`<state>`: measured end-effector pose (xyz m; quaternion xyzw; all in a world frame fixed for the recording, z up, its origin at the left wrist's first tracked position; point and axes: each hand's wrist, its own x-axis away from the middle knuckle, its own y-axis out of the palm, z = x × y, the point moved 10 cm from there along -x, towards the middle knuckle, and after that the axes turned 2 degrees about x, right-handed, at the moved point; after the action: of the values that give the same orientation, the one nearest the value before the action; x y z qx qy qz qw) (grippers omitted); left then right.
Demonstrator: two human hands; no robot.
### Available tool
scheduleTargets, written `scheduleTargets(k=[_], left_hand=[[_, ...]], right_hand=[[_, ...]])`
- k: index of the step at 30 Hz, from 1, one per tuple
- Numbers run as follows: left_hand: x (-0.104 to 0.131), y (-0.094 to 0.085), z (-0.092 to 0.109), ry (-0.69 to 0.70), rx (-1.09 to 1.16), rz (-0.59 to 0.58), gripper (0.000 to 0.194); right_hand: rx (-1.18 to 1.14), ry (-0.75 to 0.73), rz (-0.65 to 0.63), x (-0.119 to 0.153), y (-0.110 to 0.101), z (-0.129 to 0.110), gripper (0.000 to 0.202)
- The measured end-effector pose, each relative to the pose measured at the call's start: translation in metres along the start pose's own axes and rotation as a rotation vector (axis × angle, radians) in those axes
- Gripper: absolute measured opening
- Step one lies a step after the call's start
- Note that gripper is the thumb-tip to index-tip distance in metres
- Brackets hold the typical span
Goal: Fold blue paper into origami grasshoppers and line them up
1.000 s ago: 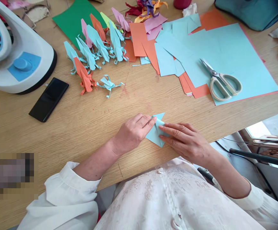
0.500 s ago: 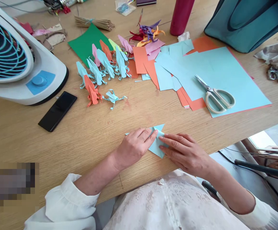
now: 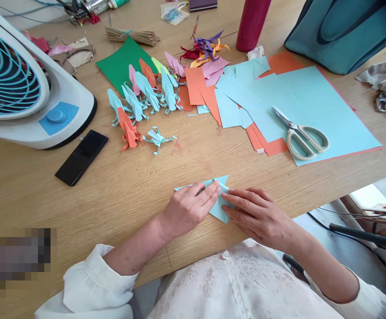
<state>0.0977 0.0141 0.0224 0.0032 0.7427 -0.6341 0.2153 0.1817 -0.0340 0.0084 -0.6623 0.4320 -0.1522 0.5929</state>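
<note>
A partly folded piece of light blue paper (image 3: 220, 211) lies on the wooden table in front of me, its pointed corners sticking out from under my fingers. My left hand (image 3: 189, 208) presses on it from the left, fingers bent and held together, the tips at a raised fold near the middle. From the right, my right hand (image 3: 259, 215) rests its outstretched, slightly spread fingers on the paper's right part; its thumb is hidden. Beyond the hands stand several folded paper figures, among them a light blue one (image 3: 158, 138) and an orange one (image 3: 129, 132).
Scissors (image 3: 302, 135) lie on large light blue sheets (image 3: 332, 102) at the right, near cut orange pieces (image 3: 195, 84). A phone (image 3: 81, 157) and a white fan (image 3: 76, 97) are at the left. A dark red bottle (image 3: 251, 24) and a teal bag (image 3: 348, 35) stand behind.
My view has shifted slightly, so the table's things appear a little lower. Both hands stay on the blue paper; the left fingers have drawn closer together at the fold.
</note>
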Motion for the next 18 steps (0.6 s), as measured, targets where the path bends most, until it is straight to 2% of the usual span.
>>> scheduleTargets(k=[18], left_hand=[[-0.0002, 0.0006, -0.0010, -0.026, 0.004, -0.016, 0.031]], right_hand=[[-0.017, 0.023, -0.029, 0.0020, 0.0049, 0.0024, 0.031]])
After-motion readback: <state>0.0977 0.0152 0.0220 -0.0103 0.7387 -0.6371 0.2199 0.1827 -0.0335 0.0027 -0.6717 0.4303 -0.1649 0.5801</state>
